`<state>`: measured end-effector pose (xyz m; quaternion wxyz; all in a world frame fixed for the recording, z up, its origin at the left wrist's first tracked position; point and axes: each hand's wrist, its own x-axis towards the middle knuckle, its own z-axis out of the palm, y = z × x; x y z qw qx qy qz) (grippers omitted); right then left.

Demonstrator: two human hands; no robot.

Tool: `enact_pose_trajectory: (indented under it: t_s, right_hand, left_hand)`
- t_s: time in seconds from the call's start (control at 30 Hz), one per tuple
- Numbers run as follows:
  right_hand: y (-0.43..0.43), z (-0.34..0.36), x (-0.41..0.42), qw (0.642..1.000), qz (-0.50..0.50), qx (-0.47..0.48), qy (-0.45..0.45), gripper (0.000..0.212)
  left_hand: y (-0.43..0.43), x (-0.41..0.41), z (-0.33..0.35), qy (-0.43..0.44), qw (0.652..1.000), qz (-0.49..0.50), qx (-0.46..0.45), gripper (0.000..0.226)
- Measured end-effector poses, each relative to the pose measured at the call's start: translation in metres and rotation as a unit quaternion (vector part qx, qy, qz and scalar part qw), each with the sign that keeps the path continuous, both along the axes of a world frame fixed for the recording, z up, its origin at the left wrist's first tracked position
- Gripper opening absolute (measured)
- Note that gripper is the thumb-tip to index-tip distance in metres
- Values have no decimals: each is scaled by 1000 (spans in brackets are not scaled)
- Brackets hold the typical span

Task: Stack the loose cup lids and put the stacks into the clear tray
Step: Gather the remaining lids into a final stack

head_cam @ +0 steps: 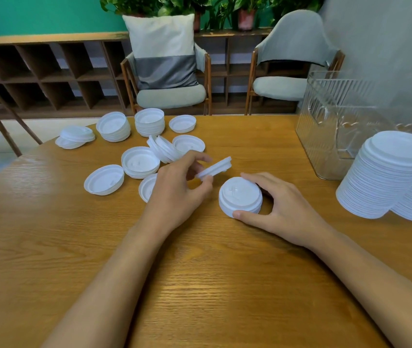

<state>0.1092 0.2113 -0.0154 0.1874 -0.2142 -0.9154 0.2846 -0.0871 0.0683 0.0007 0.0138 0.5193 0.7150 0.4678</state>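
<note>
Left hand (177, 187) pinches lid (214, 168); right hand (279, 204) grips short stack (240, 197).

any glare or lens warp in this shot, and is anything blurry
Head view: glare sheens the table at left; wide-angle warp tilts the clear tray; the tall lid stack at right looks soft; left hand and right hand look sharp.

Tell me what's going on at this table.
A person is sorting lids at the wooden table. Their left hand pinches a single tilted white plastic cup lid just above the table. Their right hand steadies a short stack of lids in a curled grip. More loose lids and low stacks lie scattered further back on the left. Tall lid stacks stand on the table at the right, beside the clear ribbed plastic tray, not in it.
</note>
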Motion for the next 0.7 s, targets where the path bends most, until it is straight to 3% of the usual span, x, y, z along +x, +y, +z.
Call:
enact_pose_trajectory:
  t_s: [0.17,0.33,0.4,0.47,0.7]
  right_hand:
    - [1,-1,0,1000,-1,-9,3,91]
    - [0,-2,0,999,9,-36,16,99]
    - [0,-1,0,999,19,-40,24,100]
    - [0,-1,0,998,29,-38,32,99]
    - [4,-5,0,999,25,-28,24,98]
  left_hand:
    - [2,2,2,-44,998,22,35,28]
    - [2,11,11,-247,965,-53,71,45]
    - [3,14,11,-289,952,-82,52,44]
    - [6,14,6,-270,958,-96,19,40]
    - [4,14,-6,-72,993,-45,-77,40]
